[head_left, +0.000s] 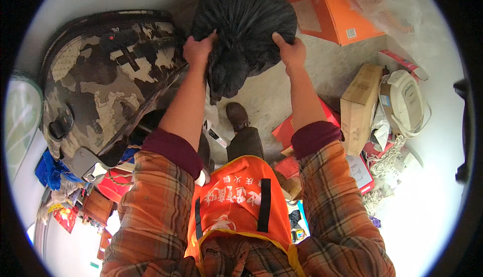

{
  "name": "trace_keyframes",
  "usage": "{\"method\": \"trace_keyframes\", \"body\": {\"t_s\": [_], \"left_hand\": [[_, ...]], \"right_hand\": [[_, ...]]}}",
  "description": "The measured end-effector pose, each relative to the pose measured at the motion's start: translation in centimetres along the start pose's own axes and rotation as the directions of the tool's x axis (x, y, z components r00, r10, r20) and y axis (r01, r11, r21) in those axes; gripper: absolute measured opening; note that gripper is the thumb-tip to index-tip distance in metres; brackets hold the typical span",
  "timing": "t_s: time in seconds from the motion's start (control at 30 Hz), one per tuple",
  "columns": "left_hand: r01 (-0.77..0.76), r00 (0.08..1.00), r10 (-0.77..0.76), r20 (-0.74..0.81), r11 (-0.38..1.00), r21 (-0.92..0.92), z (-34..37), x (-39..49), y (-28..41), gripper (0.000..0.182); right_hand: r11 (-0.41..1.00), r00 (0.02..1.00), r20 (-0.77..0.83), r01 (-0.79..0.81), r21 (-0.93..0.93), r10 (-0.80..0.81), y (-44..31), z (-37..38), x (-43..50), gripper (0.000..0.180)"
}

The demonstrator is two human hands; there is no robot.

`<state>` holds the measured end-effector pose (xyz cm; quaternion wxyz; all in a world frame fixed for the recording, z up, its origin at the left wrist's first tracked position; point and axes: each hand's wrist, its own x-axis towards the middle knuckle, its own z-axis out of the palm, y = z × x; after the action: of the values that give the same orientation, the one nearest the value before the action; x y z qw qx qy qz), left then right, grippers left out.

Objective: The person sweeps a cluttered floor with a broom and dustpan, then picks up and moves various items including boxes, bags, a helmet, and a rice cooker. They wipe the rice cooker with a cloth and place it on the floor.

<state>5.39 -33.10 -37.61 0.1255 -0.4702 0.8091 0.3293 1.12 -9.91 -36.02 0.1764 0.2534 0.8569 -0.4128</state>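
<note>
Both my hands grip a bulky black bag (256, 16), full and round, with its gathered neck bunched toward me. My left hand (199, 48) pinches the bag's left side near the gathers, thumb on top. On the other side my right hand (291, 52) clasps the edge, its thumb pressed on the dark fabric. What the bag contains is hidden. Just left of my left hand lies a large camouflage-patterned case (113, 77), which looks like a suitcase or bag.
An orange cardboard box (336, 13) stands at the upper right, partly under clear plastic. To the right are a brown carton (358, 107), a beige lidded appliance (403, 99) and tangled white rope (388, 160). Red packaging (283, 131) lies on the concrete floor (264, 96) by my boot (237, 114).
</note>
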Motion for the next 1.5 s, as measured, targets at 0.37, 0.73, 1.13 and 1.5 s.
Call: {"method": "trace_keyframes", "body": {"t_s": [0.37,0.73,1.13,1.5], "left_hand": [[0.313,0.926,-0.228,0.302,0.91,-0.271,-3.0,-4.8,2.8,0.087],[-0.294,0.772,0.552,0.317,0.751,-0.591,-7.8,-20.4,4.9,0.049],[0.299,0.952,-0.241,0.19,0.587,-0.752,-27.8,-30.1,-22.8,0.015],[0.562,0.683,-0.71,0.172,0.36,-0.744,-20.2,-21.2,-50.2,0.044]], "right_hand": [[0.996,0.999,-0.049,-0.028,-0.081,0.024,-2.1,-1.6,-4.0,0.063],[0.466,0.953,0.301,-0.261,0.845,-0.013,-6.4,-4.0,-6.9,0.039],[0.869,0.881,0.088,0.474,-0.142,-0.466,-8.5,-4.8,-14.7,0.044],[0.978,0.758,0.623,-0.198,-0.061,0.192,1.1,6.3,-30.3,0.05]]}}
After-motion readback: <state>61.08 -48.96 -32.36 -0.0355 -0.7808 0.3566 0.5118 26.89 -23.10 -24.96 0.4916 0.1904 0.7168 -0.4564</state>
